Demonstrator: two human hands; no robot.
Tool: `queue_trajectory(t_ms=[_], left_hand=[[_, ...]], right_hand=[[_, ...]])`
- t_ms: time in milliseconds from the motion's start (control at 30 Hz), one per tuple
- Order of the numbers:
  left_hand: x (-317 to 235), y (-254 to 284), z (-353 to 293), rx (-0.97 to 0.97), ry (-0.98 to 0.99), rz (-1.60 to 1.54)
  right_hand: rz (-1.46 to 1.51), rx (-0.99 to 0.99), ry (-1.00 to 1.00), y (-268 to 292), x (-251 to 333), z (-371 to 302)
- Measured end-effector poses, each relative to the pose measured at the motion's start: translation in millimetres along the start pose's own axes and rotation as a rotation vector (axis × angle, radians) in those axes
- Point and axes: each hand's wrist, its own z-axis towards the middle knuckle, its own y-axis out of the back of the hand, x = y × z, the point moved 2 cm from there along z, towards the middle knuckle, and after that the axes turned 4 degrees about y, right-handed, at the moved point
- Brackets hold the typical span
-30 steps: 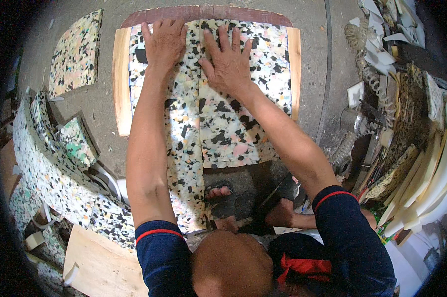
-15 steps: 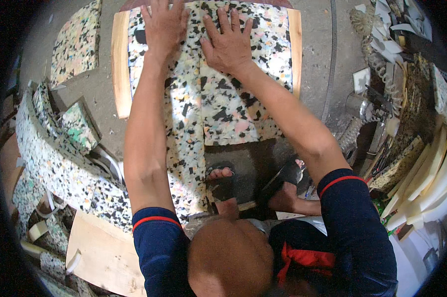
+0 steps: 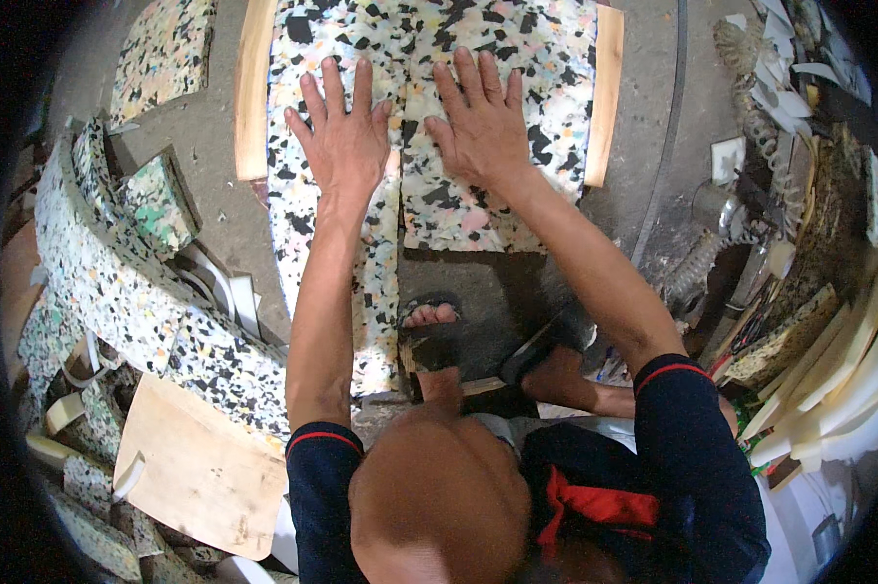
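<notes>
Fig.: L hand [image 3: 344, 146] & R hand [image 3: 483, 127], fingers spread flat, pressed adjoining speckled rebonded-foam sheets [image 3: 517, 58] on wooden board [image 3: 252, 88].

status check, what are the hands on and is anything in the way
Left hand and right hand flat, fingers spread, on the speckled multicolour foam sheets. Sheets lie on a pale wooden board. Nothing on top of them.

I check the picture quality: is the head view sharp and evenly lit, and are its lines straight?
Head view: both hands, left hand and right hand, look sharp on the speckled foam sheet; light is soft, no glare; the wooden board edge bends; corners are black.
</notes>
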Motion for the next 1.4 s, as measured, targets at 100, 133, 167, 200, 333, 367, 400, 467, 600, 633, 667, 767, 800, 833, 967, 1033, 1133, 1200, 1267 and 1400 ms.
queue_trajectory(t_ms=[100, 133, 167, 200, 333, 367, 400, 467, 600, 633, 667, 767, 800, 833, 967, 1033, 1133, 1200, 1267, 1400], left_hand=[[-0.5, 3.9, -1.7, -0.043, -0.017, -0.027], [-0.2, 4.3, -2.1, -0.061, -0.021, -0.053], [0.3, 3.4, -2.1, -0.046, -0.016, -0.055], [1.3, 3.1, -2.4, -0.054, -0.019, -0.067], [4.6, 0.6, -0.5, -0.033, -0.018, -0.098], [4.4, 0.7, -0.3, -0.031, -0.02, -0.101], [3.7, 0.6, 0.2, -0.015, -0.02, -0.121], [-0.1, 0.9, 0.5, -0.025, -0.02, -0.139], [-12.0, -0.1, 0.8, 0.028, -0.02, -0.043], [-15.6, -0.1, 1.2, 0.026, -0.022, 0.01], [-17.5, 0.6, 1.6, 0.043, -0.034, 0.052], [-22.2, 1.3, 3.9, 0.091, 0.013, 0.099], [-23.2, 2.6, 3.5, 0.1, 0.008, 0.09], [-23.2, 4.2, 3.9, 0.107, 0.01, 0.121], [-24.8, 9.2, 1.6, 0.058, -0.018, 0.067], [-25.6, 8.6, 1.0, 0.076, -0.01, 0.102], [-26.3, 7.3, 2.1, 0.065, -0.011, 0.117], [-26.3, 6.9, 2.6, 0.053, -0.011, 0.122], [-26.0, 7.2, 2.5, 0.065, -0.009, 0.116], [-27.8, 8.7, 2.9, 0.078, -0.003, 0.151]], right_hand=[[0.007, 0.002, 0.013, -1.6, -3.7, -1.0], [0.016, 0.0, 0.012, -1.1, -4.8, -0.6], [0.028, -0.041, 0.023, 0.3, -4.8, -0.7], [0.037, -0.027, 0.003, 1.0, -5.6, -0.3], [0.065, -0.054, -0.047, 3.1, -4.7, 0.8], [0.053, -0.033, -0.082, 2.3, -4.7, 1.9], [0.036, 0.017, -0.135, -0.3, -2.5, 3.1], [0.04, -0.042, -0.141, -2.1, 3.7, 5.3], [-0.016, 0.039, -0.144, -4.3, 16.5, 9.2], [-0.032, 0.02, -0.138, -2.3, 18.1, 11.6], [-0.05, 0.042, -0.149, 0.1, 19.4, 13.1], [0.057, 0.113, -0.123, 9.9, 11.6, 16.5], [0.09, 0.059, -0.125, 16.2, 6.9, 14.8], [0.12, 0.015, -0.126, 22.1, 3.7, 13.1], [-0.012, -0.254, -0.398, 44.6, -36.2, -6.5], [0.042, -0.204, -0.493, 44.7, -45.1, -11.2], [0.148, -0.209, -0.526, 41.7, -49.0, -8.7], [0.151, -0.306, -0.641, 40.4, -48.3, -6.0], [0.149, -0.322, -0.695, 37.5, -46.2, -3.3], [0.101, -0.279, -0.675, 25.3, -43.8, -0.1]])
